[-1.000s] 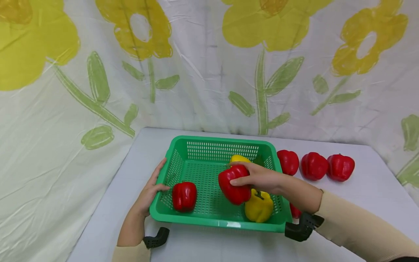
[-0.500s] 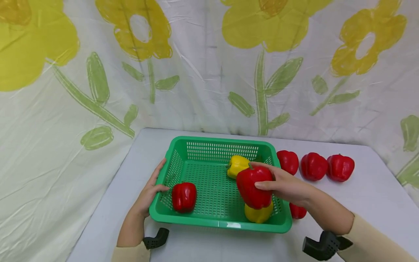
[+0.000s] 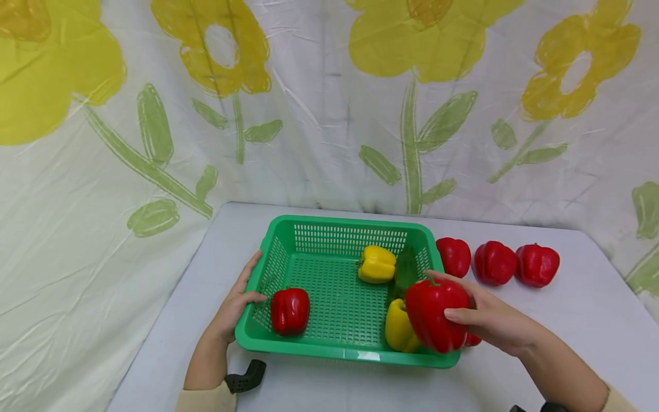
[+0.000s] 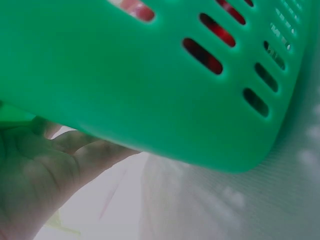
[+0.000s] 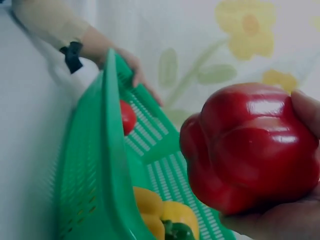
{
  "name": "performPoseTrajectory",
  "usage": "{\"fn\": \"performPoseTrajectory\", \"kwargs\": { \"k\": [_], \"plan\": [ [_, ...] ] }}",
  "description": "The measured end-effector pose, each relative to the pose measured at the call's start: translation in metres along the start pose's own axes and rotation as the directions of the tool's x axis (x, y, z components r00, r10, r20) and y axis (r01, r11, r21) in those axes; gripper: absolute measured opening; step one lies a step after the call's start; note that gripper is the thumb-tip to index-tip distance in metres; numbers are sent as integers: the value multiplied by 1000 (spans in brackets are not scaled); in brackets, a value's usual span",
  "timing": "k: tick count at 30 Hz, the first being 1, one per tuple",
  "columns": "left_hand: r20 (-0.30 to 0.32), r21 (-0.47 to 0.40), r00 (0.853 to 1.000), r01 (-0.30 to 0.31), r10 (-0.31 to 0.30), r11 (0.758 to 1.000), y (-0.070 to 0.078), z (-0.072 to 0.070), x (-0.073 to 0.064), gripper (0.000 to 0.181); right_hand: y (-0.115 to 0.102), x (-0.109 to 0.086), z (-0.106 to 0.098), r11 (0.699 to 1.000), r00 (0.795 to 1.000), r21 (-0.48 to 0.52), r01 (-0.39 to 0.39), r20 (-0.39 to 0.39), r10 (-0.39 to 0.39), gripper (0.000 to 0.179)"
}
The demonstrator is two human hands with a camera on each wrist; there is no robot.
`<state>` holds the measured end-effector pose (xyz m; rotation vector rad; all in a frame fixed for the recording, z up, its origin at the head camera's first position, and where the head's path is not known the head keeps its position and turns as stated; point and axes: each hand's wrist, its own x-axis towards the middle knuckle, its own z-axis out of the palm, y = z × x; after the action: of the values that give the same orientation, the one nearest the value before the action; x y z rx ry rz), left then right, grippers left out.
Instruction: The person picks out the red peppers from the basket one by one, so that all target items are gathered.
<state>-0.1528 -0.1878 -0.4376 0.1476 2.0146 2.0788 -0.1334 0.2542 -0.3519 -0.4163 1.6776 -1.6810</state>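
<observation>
My right hand grips a red bell pepper over the right front corner of the green basket. Its thumb lies across the pepper's near side. In the right wrist view the same red bell pepper is large and close, partly covering the basket. My left hand holds the basket's left rim, thumb over the edge. Inside the basket, another red bell pepper sits at front left. One yellow bell pepper lies at back right; a second yellow bell pepper is partly hidden behind the held one.
To the right of the basket, three red bell peppers stand in a row on the white table. Part of another red pepper shows beneath my right hand. A flower-painted cloth hangs behind the table.
My right hand has carried the red bell pepper rightward and nearer, from over the basket's middle right to its right front corner. The left hand has stayed on the rim.
</observation>
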Motion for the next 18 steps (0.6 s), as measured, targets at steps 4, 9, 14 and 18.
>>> {"fn": "performPoseTrajectory", "kwargs": {
  "k": [4, 9, 14, 18],
  "plan": [
    [-2, 0, 1000, 5, -5, 1000, 0, 0, 0, 82, 7, -13, -5, 999, 999, 29, 39, 19, -39, 62],
    [5, -6, 1000, 4, -4, 1000, 0, 0, 0, 82, 20, -28, -12, 989, 989, 73, 130, 56, -134, 64],
    [14, -12, 1000, 8, -8, 1000, 0, 0, 0, 82, 33, -43, -21, 973, 974, 58, 221, 38, -224, 66],
    [12, -15, 1000, 15, -15, 1000, 1, 0, -1, 82, 42, -55, -27, 970, 969, 8, 244, -45, -244, 66]
  ]
}}
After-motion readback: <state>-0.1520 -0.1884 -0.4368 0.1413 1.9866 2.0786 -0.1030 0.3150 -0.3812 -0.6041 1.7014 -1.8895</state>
